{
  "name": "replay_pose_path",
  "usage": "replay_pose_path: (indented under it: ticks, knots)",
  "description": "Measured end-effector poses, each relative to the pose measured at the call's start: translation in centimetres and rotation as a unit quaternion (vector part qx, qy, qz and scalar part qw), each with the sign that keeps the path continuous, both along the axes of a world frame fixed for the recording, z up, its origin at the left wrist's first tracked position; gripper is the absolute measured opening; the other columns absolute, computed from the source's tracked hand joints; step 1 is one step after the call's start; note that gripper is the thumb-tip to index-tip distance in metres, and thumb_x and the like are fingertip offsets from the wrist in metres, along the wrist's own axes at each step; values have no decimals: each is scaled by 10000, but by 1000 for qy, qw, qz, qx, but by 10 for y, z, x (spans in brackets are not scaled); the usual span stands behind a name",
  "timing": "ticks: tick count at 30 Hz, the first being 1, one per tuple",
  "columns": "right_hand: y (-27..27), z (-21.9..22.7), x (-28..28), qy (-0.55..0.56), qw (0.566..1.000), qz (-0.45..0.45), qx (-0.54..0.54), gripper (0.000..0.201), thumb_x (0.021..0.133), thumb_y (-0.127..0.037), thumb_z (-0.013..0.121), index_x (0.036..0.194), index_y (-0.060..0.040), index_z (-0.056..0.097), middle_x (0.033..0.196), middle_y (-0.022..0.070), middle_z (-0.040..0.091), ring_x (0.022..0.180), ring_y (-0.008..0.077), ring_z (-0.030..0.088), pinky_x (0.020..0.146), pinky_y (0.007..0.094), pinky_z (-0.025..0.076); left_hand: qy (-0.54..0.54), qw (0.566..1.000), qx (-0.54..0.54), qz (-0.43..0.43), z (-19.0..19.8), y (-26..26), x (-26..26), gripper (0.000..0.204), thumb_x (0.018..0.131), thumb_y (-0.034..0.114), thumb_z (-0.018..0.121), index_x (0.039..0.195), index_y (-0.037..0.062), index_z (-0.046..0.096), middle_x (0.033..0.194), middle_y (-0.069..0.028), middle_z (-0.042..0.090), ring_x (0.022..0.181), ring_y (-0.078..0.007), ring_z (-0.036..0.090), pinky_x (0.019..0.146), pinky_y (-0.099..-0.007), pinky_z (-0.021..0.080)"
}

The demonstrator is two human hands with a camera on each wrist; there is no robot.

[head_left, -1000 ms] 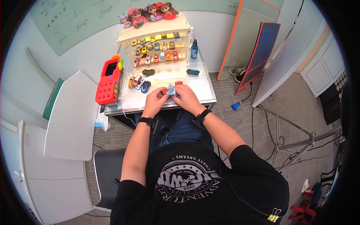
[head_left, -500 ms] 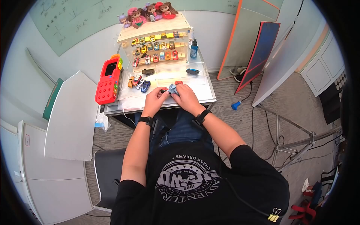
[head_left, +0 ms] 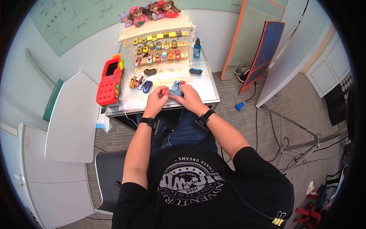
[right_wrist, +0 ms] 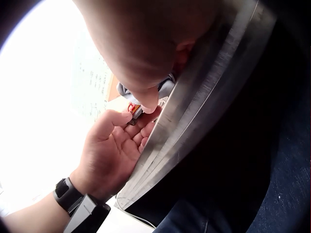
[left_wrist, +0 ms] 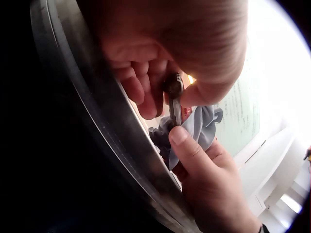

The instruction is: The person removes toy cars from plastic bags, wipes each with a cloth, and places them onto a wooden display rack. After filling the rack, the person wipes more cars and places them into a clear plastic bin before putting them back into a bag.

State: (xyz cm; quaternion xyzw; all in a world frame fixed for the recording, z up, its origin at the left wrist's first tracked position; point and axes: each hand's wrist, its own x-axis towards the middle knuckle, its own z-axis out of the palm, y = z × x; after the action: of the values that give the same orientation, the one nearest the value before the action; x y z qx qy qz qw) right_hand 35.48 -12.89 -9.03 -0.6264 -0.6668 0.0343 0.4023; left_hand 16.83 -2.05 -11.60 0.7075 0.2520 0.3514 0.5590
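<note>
A small red toy car (head_left: 165, 92) is pinched between the thumb and fingers of my left hand (head_left: 154, 102). My right hand (head_left: 189, 99) grips a grey-blue cloth (head_left: 176, 88) against the car's right end. In the left wrist view the car's dark underside (left_wrist: 175, 104) shows between the left fingers, and the right thumb presses on its end beside the cloth (left_wrist: 200, 127). The right wrist view shows the car (right_wrist: 136, 111) at the left fingertips. Another red car (head_left: 183, 82) lies just behind the cloth, partly hidden.
Several cars, one of them blue (head_left: 147, 86), lie left of the hands. Behind are a dark car (head_left: 150, 71), a blue-black car (head_left: 196, 71) and a wooden shelf (head_left: 156, 32) of toy cars. A red toy case (head_left: 108, 89) stands left; a blue bottle (head_left: 196, 48) stands back right.
The cloth looks more spread out and stands higher between the hands. The car in my left hand now shows more of its red body. Both hands have stayed in nearly the same place.
</note>
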Motion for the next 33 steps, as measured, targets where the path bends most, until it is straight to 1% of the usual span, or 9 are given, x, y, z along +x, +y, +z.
replay_pose_path:
  ticks: [3, 6, 9, 13, 19, 21, 25, 27, 33]
  knots:
    - [-1, 1, -1, 59, 998, -4, 6, 467, 819, -319, 869, 964, 16, 578, 952, 209, 634, 914, 396, 617, 803, 461, 503, -10, 998, -15, 52, 12, -13, 4, 373, 943, 35, 672, 1310, -16, 635, 958, -27, 702, 804, -59, 621, 743, -226, 513]
    - [1, -4, 0, 63, 998, -15, 27, 498, 806, -335, 888, 975, 19, 582, 981, 215, 653, 931, 395, 642, 814, 446, 518, 15, 997, -24, 70, 19, -15, 4, 435, 948, 60, 709, 1363, -9, 600, 923, -39, 712, 789, -62, 628, 738, -234, 516]
    - [-1, -1, 1, 64, 998, -17, -7, 501, 803, -336, 893, 986, 17, 588, 998, 214, 667, 934, 392, 656, 823, 434, 527, 40, 998, -12, 52, 6, -5, 5, 482, 972, 88, 693, 1428, 19, 551, 915, -42, 708, 800, -84, 660, 683, -233, 516]
    - [-1, -5, 1, 61, 998, -2, 13, 494, 799, -326, 897, 981, 14, 588, 976, 206, 666, 902, 382, 657, 796, 433, 526, 11, 998, -29, 54, 7, -8, 3, 469, 956, 80, 726, 1395, 9, 579, 898, -43, 711, 781, -75, 638, 737, -236, 516]
    - [-5, -5, 1, 71, 997, 16, -20, 394, 860, -268, 848, 945, 4, 577, 907, 186, 639, 855, 368, 644, 760, 432, 517, -12, 998, -41, 46, 4, -3, 1, 476, 979, 44, 642, 1446, 13, 551, 932, -64, 719, 799, -99, 658, 766, -257, 543]
    - [-6, -2, -1, 26, 998, 38, 32, 287, 860, -191, 804, 921, -21, 581, 889, 185, 641, 893, 391, 648, 771, 463, 523, -24, 999, -41, 25, 1, -1, 0, 510, 978, 32, 612, 1479, 10, 518, 963, -76, 724, 823, -109, 670, 788, -267, 554]
    - [-6, -5, -1, 10, 998, 44, 52, 239, 852, -143, 783, 920, -25, 586, 889, 167, 645, 888, 388, 649, 773, 469, 527, -64, 996, -68, 8, 1, -3, 2, 560, 962, 30, 636, 1502, 10, 490, 973, -74, 723, 830, -102, 662, 789, -260, 545]
    - [-7, -3, -1, 1, 997, 50, 55, 227, 843, -135, 779, 920, -28, 594, 896, 163, 652, 888, 386, 651, 773, 466, 533, 2, 1000, -6, 14, 11, -9, 0, 594, 972, 17, 652, 1533, 42, 459, 956, -40, 704, 812, -72, 634, 716, -226, 501]
    - [-6, -6, 0, 6, 996, 63, 62, 211, 844, -132, 772, 954, -19, 633, 930, 170, 667, 891, 382, 655, 772, 460, 532, -12, 1000, 1, 6, 8, -7, 2, 637, 957, 31, 706, 1538, 53, 448, 917, -20, 689, 770, -47, 608, 642, -203, 474]
